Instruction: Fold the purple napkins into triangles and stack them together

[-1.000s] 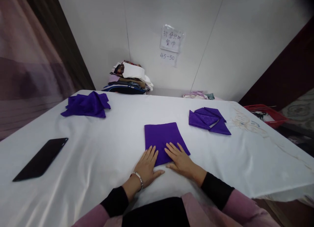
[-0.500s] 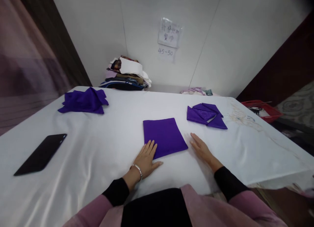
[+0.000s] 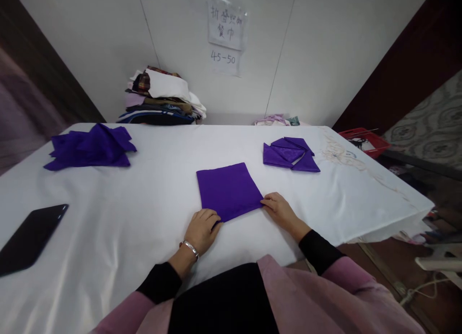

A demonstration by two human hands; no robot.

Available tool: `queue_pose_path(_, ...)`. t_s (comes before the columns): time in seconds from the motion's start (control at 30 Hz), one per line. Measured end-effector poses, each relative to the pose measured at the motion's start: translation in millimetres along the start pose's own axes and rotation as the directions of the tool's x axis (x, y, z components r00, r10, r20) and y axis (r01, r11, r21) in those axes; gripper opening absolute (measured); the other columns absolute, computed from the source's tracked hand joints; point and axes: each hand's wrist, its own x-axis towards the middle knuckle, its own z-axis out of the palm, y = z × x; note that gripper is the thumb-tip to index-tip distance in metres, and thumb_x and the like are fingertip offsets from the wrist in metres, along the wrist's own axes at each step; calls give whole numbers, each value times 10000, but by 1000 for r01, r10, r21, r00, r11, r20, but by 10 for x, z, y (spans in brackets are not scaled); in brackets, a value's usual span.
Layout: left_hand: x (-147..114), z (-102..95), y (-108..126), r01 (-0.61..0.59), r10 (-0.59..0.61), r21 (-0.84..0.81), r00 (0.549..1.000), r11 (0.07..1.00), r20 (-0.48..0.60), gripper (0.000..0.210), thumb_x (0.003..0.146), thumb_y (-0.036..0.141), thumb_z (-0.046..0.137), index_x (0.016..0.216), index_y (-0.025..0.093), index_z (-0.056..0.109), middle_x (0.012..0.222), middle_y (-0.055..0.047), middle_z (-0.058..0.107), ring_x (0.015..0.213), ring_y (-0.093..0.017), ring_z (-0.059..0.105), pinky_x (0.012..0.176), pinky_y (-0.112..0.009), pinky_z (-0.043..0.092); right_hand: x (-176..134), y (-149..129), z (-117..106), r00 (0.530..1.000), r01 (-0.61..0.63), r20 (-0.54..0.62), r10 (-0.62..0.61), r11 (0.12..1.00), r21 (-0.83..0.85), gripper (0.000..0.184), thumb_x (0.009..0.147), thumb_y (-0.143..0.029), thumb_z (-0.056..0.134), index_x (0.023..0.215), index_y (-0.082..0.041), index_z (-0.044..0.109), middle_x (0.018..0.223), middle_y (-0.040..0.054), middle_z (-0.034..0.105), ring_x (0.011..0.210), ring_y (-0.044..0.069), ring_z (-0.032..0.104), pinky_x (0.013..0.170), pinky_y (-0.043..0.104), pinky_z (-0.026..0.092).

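Note:
A purple napkin [image 3: 231, 189], folded to a flat four-sided shape, lies on the white tablecloth [image 3: 162, 189] in front of me. My left hand [image 3: 202, 230], with a silver bracelet at its wrist, pinches the napkin's near left corner between thumb and fingers. At the near right corner my right hand [image 3: 279, 210] grips the edge with its fingertips. Both corners are partly covered by my fingers. Farther right sits a second purple napkin [image 3: 288, 153] folded into a pointed shape with layered flaps.
A loose heap of purple napkins [image 3: 92, 146] lies at the back left. Nearer on that side is a black tablet-like slab [image 3: 31, 235]. Stacked clothes [image 3: 162, 96] stand behind the table by the wall; a red basket [image 3: 364, 141] is beyond its right end.
My left hand has gone from lying flat on the napkin to pinching its near left corner. My right hand has come in from beside it and taken the near right corner.

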Motion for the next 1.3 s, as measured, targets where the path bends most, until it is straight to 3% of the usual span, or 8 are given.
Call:
queue_pose_path(0.13,6,6,-3,-10,11,25,1000,1000,-18,187,871,268,448,871,207,624,881,-47,625,855,-201,543,749,-369,438,137,34,-47,998,53,18,-52,992,-110,315,924,-264,382,1027,-214,676,922,87,630,870,217,516,764,366,421)
queue_pose_path(0.3,5,14,11,-53,55,97,998,994,-16,207,879,233,435,916,212,638,896,-51,628,854,-203,533,731,-358,433,210,108,-73,996,60,-47,-74,965,-256,322,923,-185,371,1052,-230,663,941,81,637,865,207,504,756,355,395)
queue_pose_path(0.57,-31,26,54,-69,67,153,998,986,17,203,862,184,460,928,206,650,894,-56,629,820,-199,521,703,-348,428,60,162,71,984,159,-32,-173,951,-264,253,901,-154,449,1045,-189,654,901,78,629,829,191,511,719,315,433)
queue_pose_path(0.8,-102,39,17,-84,85,138,996,987,-4,239,873,258,471,1051,187,613,960,-68,633,893,-214,531,773,-368,444,2,101,-15,991,132,46,-124,963,-236,306,908,-149,394,1131,-190,598,1026,100,610,958,215,534,806,358,452)
queue_pose_path(0.93,-109,37,28,-77,76,123,997,989,11,193,865,220,480,982,184,629,947,-56,636,889,-207,533,781,-368,450,97,-142,-6,990,137,5,-139,966,-220,395,862,-91,382,1225,-146,528,1264,137,519,1206,259,412,982,457,349)
queue_pose_path(1.0,-99,34,43,-65,64,112,998,992,17,177,855,216,496,971,187,628,943,-51,636,887,-204,535,781,-370,453,180,-330,41,983,185,41,-181,968,-167,412,875,-162,405,1280,-137,474,1353,129,444,1282,256,330,1040,469,284)
queue_pose_path(1.13,-105,29,61,-44,41,91,999,995,36,170,845,195,507,967,192,625,938,-47,636,882,-199,537,776,-369,460,286,-598,189,932,301,221,-286,953,-40,550,894,-399,422,1381,-158,335,1450,105,305,1349,242,212,1086,476,195)
queue_pose_path(1.3,-114,-11,47,-20,20,0,999,1000,39,178,854,219,498,975,204,628,944,-49,634,888,-189,546,790,-365,471,256,-564,311,903,286,337,-266,958,-11,639,896,-532,338,1422,-181,241,1476,112,224,1364,249,164,1087,503,149)
